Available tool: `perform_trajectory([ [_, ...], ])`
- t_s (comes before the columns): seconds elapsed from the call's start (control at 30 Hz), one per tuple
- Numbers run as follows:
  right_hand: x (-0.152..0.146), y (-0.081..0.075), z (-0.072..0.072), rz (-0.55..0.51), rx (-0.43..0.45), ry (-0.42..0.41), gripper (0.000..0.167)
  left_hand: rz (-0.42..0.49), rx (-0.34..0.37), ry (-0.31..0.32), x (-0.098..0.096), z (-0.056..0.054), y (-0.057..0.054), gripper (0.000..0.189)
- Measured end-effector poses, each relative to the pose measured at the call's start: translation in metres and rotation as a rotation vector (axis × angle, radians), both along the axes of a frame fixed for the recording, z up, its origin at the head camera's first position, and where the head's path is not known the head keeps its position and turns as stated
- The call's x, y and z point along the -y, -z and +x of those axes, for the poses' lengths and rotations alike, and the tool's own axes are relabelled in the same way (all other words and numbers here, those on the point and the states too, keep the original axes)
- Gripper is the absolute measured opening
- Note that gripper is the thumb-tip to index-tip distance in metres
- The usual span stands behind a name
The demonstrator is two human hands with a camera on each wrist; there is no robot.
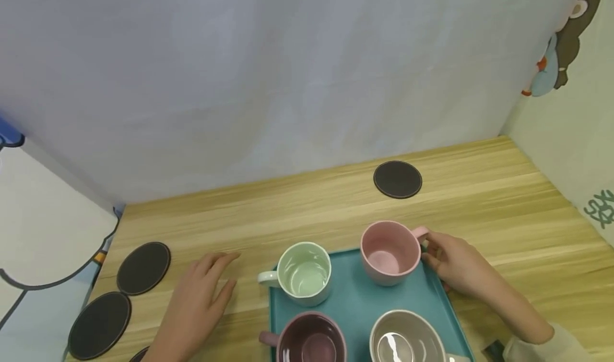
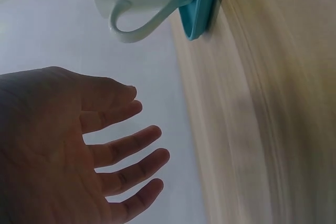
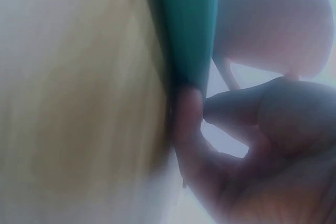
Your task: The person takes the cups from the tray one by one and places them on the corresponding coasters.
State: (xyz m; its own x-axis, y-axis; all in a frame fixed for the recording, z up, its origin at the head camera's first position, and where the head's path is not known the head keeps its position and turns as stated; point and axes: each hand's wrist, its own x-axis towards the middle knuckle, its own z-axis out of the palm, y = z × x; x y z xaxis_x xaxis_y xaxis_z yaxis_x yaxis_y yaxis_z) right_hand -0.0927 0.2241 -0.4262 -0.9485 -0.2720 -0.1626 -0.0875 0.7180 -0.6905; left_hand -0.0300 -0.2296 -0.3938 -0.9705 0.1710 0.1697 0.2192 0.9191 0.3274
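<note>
A teal tray (image 1: 355, 276) carries a pale green mug (image 1: 301, 298), a pink mug (image 1: 390, 255), a plum mug (image 1: 288, 346) and a beige mug (image 1: 422, 327). My right hand (image 1: 455, 263) pinches the pink mug's handle at the tray's far right corner. In the right wrist view, the pink mug (image 3: 273, 24) stands by the tray edge (image 3: 191, 35), where a fingertip (image 3: 189, 100) lies. To the left of the tray, my left hand (image 1: 196, 300) hovers with spread fingers and holds nothing. It is nearest the green mug's handle (image 2: 136, 35).
A round black coaster (image 1: 397, 179) lies behind the tray. More coasters (image 1: 144, 267) lie along the left side of the wood-grain table (image 1: 268, 202). A pale cloth (image 1: 288, 85) hangs along the back.
</note>
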Motion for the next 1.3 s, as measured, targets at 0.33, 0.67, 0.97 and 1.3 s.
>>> perform_trajectory([
  [0.33, -0.003, 0.0, -0.001, -0.012, 0.003, 0.013, 0.032, -0.029, -0.094, -0.017, 0.031, 0.034, 0.033, 0.05],
  [0.67, -0.005, -0.001, 0.002, -0.041, 0.045, 0.026, 0.038, -0.056, -0.107, -0.025, 0.06, 0.055, 0.053, 0.053],
  [0.97, -0.007, -0.004, 0.0, -0.06, 0.073, 0.006, 0.04, -0.09, -0.136, -0.079, 0.072, 0.075, 0.063, 0.048],
  [1.3, -0.007, -0.003, -0.002, -0.066, 0.075, -0.002, 0.039, -0.141, -0.073, -0.216, 0.094, 0.094, 0.086, 0.07],
])
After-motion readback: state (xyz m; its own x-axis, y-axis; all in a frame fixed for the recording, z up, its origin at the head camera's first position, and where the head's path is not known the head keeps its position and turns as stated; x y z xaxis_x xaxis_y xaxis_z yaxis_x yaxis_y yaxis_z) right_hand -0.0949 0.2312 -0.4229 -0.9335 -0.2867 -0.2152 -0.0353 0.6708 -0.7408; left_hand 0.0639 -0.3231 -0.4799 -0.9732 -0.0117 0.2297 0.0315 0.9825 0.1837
